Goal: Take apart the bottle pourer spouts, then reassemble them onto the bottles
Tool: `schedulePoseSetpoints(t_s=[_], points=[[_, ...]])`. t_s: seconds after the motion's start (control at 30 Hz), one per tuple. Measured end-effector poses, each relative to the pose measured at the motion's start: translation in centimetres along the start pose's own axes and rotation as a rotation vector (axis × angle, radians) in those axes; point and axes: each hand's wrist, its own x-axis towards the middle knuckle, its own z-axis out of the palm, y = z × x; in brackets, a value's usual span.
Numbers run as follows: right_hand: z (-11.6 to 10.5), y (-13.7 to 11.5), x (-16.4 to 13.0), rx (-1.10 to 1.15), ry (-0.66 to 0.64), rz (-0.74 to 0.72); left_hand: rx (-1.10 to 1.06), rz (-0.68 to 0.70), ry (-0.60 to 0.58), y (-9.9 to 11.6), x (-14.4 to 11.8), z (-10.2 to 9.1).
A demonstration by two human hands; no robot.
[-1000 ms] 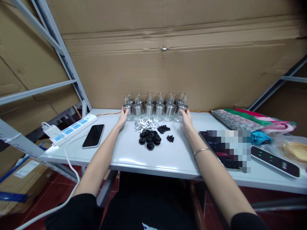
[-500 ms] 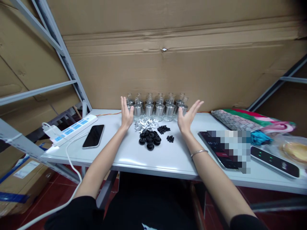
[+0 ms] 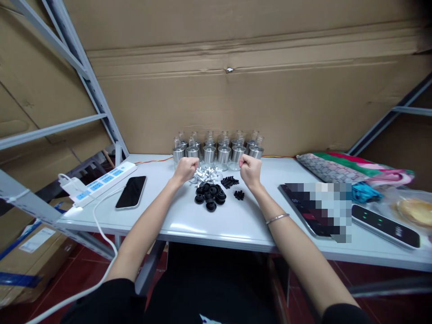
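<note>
Both hands curled into empty fists above the white table: left hand just over the pile of small white plastic clips, right hand beside the little black screws. Heap of black rubber rings between the wrists; row of shiny metal cylinders with glass tops just behind the knuckles

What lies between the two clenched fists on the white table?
Head view: between left hand and right hand lie small white fittings, black round rubber caps and black screws.
</note>
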Motion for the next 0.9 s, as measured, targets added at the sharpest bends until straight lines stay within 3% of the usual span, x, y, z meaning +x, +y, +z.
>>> schedulePoseSetpoints(t_s=[0.3,0.4,0.57,0.7,0.9], points=[[0.28,-0.11,-0.04,0.024,-0.114,0.0,-0.006,-0.032,-0.1,-0.52,0.1,-0.47],[0.3,-0.1,-0.1,0.025,-0.118,0.0,0.033,-0.05,-0.166,-0.65,0.0,-0.24],[0.25,-0.23,-0.12,0.03,-0.117,0.007,0.17,-0.151,-0.136,-0.66,-0.13,0.29],[0.29,-0.24,-0.21,0.023,-0.123,0.001,0.25,-0.219,-0.198,-0.46,-0.12,0.33],[0.37,0.17,-0.32,0.021,-0.132,0.02,0.213,-0.229,-0.288,-0.4,-0.3,0.34]])
